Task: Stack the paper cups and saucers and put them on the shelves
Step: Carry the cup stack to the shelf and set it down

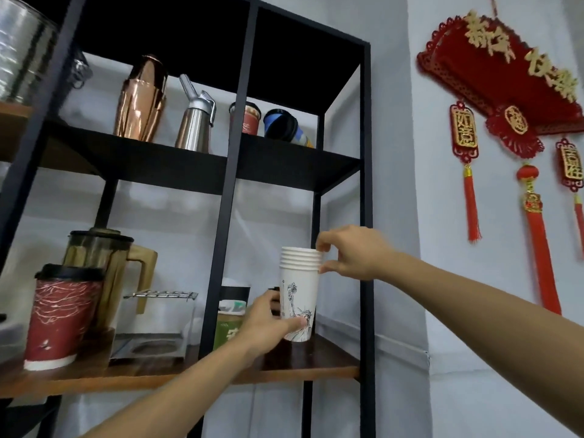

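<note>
Hands, left and right, grip white nested paper cups, statue-printed.

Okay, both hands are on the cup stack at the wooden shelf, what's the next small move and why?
Probably lower the cup stack onto the wooden shelf and let go. The left hand holds its base, the right hand pinches the rims, and its bottom looks just at the board beside the green can.

Black metal-framed shelving unit with two boards. On wooden lower board: red lidded paper cup, amber plastic jug, clear acrylic box, green can, white nested paper cup stack. On black upper board: copper shaker, steel cream whipper.
</note>
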Demonstrator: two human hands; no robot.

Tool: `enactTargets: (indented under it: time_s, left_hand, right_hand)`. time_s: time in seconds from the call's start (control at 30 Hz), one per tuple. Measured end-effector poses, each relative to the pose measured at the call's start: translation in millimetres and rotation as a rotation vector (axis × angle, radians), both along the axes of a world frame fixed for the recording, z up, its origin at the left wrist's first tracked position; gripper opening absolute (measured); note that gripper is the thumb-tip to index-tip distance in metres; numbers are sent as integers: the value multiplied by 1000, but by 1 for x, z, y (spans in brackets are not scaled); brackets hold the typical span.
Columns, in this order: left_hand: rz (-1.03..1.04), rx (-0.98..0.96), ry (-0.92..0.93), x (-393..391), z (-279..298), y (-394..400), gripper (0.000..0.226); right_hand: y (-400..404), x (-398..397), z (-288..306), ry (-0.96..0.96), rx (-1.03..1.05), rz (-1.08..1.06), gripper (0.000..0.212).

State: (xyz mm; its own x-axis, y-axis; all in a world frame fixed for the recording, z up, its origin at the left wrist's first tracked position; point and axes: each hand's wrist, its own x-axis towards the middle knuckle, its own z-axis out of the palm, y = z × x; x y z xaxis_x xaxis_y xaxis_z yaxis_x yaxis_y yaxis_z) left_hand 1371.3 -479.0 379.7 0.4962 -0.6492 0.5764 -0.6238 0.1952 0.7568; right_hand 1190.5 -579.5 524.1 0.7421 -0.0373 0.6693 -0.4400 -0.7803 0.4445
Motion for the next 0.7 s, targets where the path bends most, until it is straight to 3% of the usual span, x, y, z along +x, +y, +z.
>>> enactTargets:
  time_s: [0.4, 0.7]
  left_hand:
    - [44, 137, 70, 41, -20, -58, 56]
    - [48, 167, 93, 45, -27, -65, 52]
  right_hand:
    - [-44, 65, -19, 110, 43, -185, 37]
    - [-57, 73, -25, 110, 155, -172, 39]
